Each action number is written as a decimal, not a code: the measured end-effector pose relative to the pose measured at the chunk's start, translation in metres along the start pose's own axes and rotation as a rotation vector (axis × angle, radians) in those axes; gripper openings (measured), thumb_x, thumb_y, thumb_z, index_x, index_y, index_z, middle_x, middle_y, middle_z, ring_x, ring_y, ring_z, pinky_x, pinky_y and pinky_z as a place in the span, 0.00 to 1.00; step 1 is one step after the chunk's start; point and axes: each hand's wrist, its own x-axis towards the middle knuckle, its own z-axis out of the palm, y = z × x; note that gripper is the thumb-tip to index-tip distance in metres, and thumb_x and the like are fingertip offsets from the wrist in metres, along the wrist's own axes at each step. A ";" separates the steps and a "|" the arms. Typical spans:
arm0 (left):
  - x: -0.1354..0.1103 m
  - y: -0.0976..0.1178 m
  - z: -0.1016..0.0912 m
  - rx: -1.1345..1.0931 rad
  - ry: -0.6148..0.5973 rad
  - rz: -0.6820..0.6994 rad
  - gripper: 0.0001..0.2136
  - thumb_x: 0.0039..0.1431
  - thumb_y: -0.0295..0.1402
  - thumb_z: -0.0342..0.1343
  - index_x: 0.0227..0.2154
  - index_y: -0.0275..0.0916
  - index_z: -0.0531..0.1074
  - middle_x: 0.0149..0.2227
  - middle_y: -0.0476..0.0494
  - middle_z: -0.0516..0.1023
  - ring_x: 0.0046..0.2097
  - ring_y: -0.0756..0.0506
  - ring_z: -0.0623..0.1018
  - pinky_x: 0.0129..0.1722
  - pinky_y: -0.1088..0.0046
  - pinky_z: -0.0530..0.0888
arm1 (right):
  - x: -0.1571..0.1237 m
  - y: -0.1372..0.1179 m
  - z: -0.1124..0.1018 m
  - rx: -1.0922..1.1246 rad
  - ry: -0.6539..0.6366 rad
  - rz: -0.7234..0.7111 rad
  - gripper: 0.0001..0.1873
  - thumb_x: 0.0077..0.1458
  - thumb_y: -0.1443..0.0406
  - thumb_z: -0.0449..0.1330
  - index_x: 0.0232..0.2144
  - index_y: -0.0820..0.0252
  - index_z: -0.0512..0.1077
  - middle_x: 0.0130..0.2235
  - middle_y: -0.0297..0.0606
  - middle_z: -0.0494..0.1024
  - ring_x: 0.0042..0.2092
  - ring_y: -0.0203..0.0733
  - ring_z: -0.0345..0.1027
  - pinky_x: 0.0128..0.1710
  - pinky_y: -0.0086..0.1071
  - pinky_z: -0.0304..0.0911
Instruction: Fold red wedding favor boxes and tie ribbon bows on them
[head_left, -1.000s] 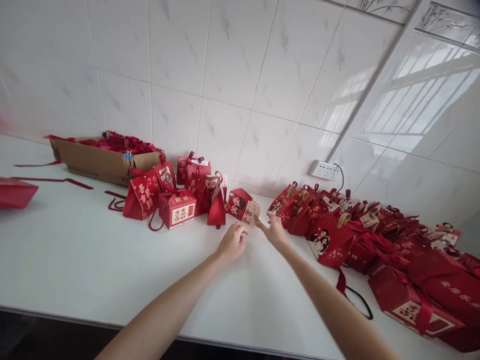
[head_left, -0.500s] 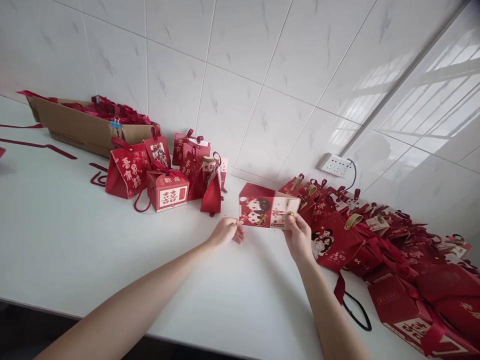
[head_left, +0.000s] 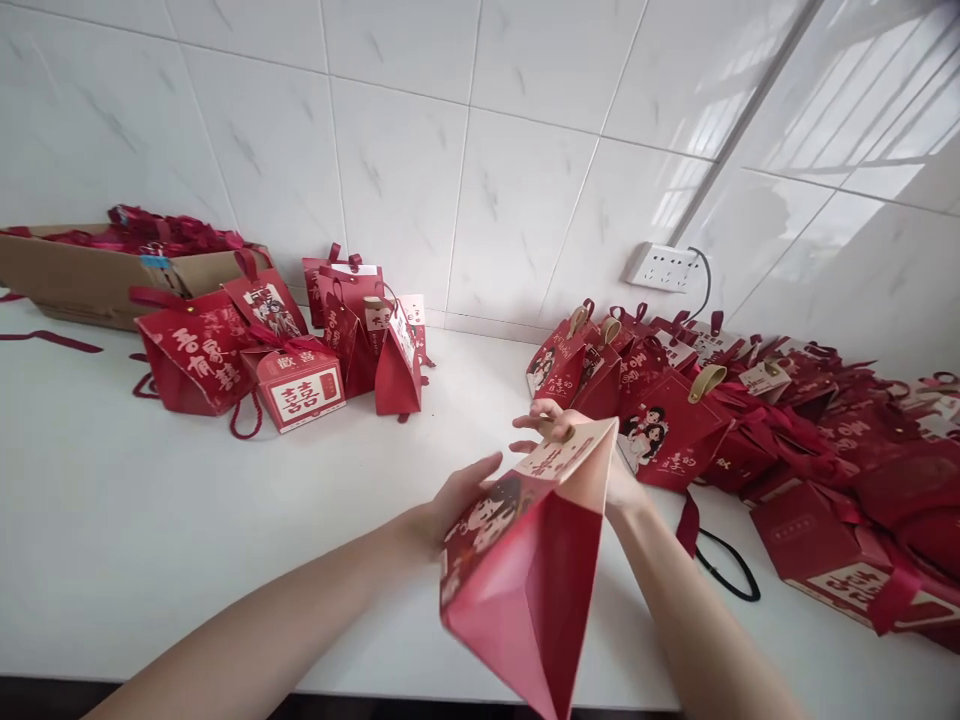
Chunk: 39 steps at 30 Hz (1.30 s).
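A red and cream paper gift box [head_left: 525, 590] with cartoon figures is tilted toward me, its folded red side facing the camera. My right hand [head_left: 556, 425] grips its cream top edge, thumb behind the panel and some fingers spread beyond it. My left hand [head_left: 459, 492] is against the box's left printed side, thumb raised along the edge; its other fingers are hidden behind the box. Left of my hands stand several finished-looking red gift boxes, among them a house-shaped box [head_left: 304, 390] and a narrow triangular box [head_left: 397, 370].
A cardboard carton [head_left: 82, 280] filled with red ribbon stands at the back left. A dense heap of red gift boxes [head_left: 675, 430] covers the right side. A black cord loop [head_left: 739, 575] lies on the white table [head_left: 337, 550]. A power strip [head_left: 667, 268] is on the tiled wall.
The gift box has come nearer and turned, so its folded side now faces me. My left hand has moved from beside it to its printed side. The view has shifted.
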 end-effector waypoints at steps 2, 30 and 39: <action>-0.003 0.004 -0.003 -0.115 -0.034 -0.039 0.21 0.45 0.45 0.57 0.39 0.34 0.71 0.37 0.38 0.78 0.39 0.41 0.77 0.43 0.64 0.71 | 0.002 -0.002 -0.003 -0.078 -0.009 0.034 0.12 0.38 0.57 0.69 0.26 0.52 0.73 0.44 0.34 0.70 0.47 0.46 0.69 0.43 0.42 0.68; -0.012 0.010 -0.003 1.024 0.594 0.479 0.10 0.50 0.36 0.56 0.35 0.38 0.68 0.30 0.49 0.74 0.32 0.48 0.75 0.31 0.74 0.71 | -0.009 -0.017 0.019 -0.617 0.196 -0.237 0.08 0.54 0.63 0.58 0.24 0.58 0.67 0.28 0.33 0.68 0.30 0.34 0.62 0.27 0.28 0.60; -0.017 0.025 0.025 0.911 0.690 0.642 0.06 0.51 0.34 0.59 0.26 0.38 0.69 0.26 0.51 0.74 0.31 0.51 0.76 0.31 0.79 0.73 | -0.012 -0.013 0.035 -0.508 0.175 -0.084 0.13 0.47 0.58 0.64 0.22 0.59 0.67 0.27 0.32 0.66 0.25 0.31 0.58 0.22 0.26 0.56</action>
